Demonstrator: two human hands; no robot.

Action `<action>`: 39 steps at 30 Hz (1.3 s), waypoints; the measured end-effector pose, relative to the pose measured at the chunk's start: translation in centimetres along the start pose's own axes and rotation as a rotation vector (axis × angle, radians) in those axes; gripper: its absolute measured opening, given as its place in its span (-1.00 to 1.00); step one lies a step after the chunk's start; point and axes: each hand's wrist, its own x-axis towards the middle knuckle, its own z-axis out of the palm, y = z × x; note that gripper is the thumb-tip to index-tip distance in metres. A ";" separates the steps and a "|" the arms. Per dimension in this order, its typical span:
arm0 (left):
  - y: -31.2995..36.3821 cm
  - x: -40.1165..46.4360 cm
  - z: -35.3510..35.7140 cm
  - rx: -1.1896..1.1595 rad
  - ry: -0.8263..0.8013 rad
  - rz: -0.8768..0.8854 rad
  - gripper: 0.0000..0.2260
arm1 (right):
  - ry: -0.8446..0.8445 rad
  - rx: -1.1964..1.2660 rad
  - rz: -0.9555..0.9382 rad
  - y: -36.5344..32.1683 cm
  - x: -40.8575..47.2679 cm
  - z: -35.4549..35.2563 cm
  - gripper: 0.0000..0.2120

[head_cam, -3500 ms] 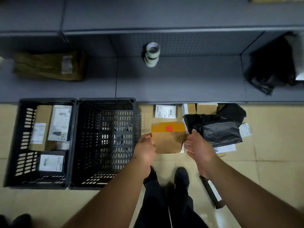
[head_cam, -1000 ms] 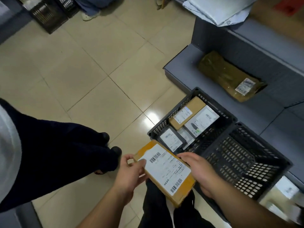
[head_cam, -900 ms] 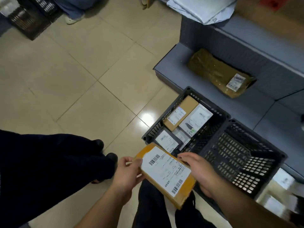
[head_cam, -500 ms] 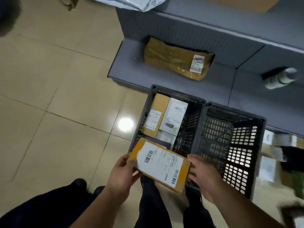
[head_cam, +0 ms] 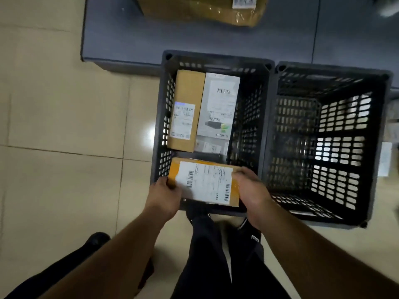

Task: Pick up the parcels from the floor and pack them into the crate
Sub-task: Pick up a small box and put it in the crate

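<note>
A cardboard parcel [head_cam: 203, 182] with orange tape and a white barcode label sits at the near end of the left black crate [head_cam: 248, 67]. My left hand [head_cam: 165, 196] grips its left end and my right hand [head_cam: 250, 190] grips its right end. Inside the same crate lie a long brown box [head_cam: 186, 111] and a grey-white labelled box [head_cam: 218, 104], side by side at the far end, with another labelled parcel [head_cam: 208, 146] partly hidden below them.
A second black crate [head_cam: 323, 145] stands touching on the right, with nothing in it. A grey low shelf [head_cam: 121, 37] runs behind both crates and holds a tape-wrapped brown parcel [head_cam: 205, 9]. Tiled floor [head_cam: 64, 126] spreads left. A dark shoe [head_cam: 97, 239] is at lower left.
I turned back toward the crates and both hands carried the parcel forward and down, from in front of the left crate into its near end. The label now faces up, level.
</note>
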 end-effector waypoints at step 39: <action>-0.8 2.7 2.7 0.259 -0.220 0.013 -0.56 | -0.094 -0.401 -0.069 3.1 3.9 3.4 -0.53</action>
